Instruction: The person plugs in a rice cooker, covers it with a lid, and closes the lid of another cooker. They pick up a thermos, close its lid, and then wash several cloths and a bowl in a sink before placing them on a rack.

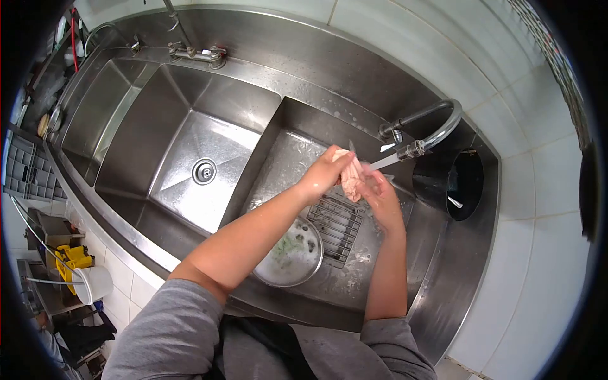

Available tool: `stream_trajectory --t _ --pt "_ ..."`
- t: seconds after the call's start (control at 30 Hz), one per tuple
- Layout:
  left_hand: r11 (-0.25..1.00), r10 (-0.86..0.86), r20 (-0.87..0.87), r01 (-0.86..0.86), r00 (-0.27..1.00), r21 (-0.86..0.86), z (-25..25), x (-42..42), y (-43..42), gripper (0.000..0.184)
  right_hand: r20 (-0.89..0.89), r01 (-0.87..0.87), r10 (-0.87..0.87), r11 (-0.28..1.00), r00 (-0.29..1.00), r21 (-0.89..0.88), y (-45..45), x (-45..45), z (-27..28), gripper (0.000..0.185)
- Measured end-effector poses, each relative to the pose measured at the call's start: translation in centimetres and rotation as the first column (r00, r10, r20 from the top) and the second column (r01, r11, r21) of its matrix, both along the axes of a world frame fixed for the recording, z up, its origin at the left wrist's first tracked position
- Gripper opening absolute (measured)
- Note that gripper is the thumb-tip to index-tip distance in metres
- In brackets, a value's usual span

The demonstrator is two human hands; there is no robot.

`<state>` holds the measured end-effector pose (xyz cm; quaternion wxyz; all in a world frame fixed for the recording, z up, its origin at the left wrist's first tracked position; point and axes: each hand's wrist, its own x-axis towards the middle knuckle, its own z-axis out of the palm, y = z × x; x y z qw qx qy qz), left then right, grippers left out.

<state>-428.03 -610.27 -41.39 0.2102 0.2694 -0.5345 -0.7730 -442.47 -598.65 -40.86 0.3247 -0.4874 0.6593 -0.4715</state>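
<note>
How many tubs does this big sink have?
3. One on the far left, one in the middle with a drain, and one on the right, where the left hand and right hand are at a pink thing. None looks hidden.

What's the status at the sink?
Left hand gripping pink wad. Right hand against it. Tap running. Rack and bowl below, not blocking hands.

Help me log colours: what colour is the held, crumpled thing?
The crumpled thing is pale pink, clearest in the head view.
</note>
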Motion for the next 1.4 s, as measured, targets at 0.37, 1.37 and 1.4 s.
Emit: stream_trajectory --t 0.37,1.37,1.4 --pt "0.998 -0.041 0.039 0.043 0.998 -0.035 -2.1 0.6 0.8 0.055 0.459 0.257 -0.123 0.936 0.880 -0.243 -1.9 -0.6 3.0 0.011" --pt "0.353 0.406 0.283 0.137 0.869 -0.926 -1.8 -0.8 -2.2 0.030 -0.420 0.043 -0.183 0.946 0.889 -0.322 -2.7 1.8 4.1 0.021" --pt "0.722 0.419 0.325 -0.094 0.848 -0.686 -4.2 -2.1 -2.0 0.029 -0.255 0.043 -0.137 0.939 0.957 -0.340 -2.7 2.6 4.1 0.022"
